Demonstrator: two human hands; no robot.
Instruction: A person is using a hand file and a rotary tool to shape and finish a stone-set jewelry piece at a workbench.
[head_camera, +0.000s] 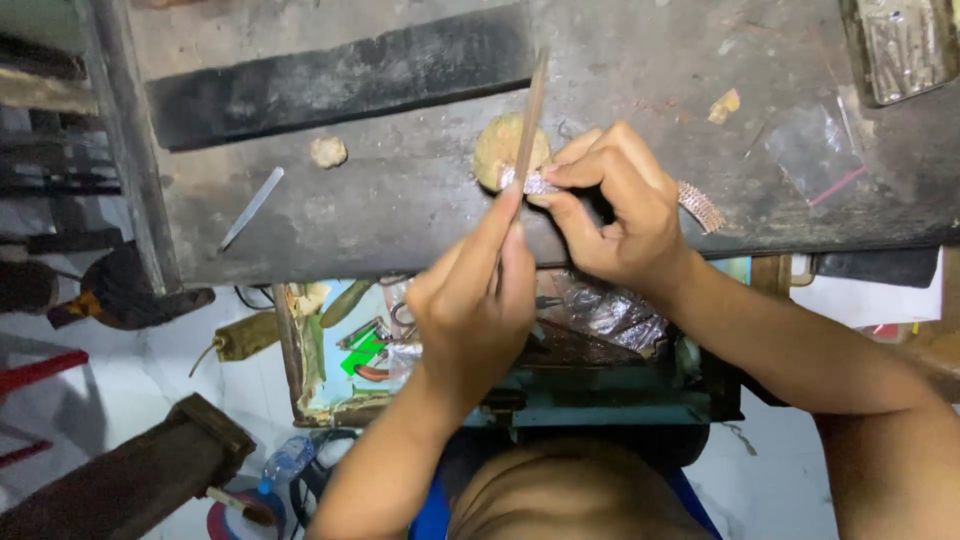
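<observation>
Head view: the left hand (478, 300) is closed around a thin file (527, 120), its forefinger laid along the shaft, the tip angled toward the counter's (420, 215) far edge. The right hand (612, 205) pinches a small silver mesh piece (537, 183) at the counter's near edge, beside a tan wax lump (500, 148). 1 flat blade (252, 207) lies toward the left edge.

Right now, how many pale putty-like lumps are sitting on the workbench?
2: a small lump lies alone left of the hands; a larger lump sits under the file, beside the right hand's fingertips. More may be hidden beneath the hands.
</observation>
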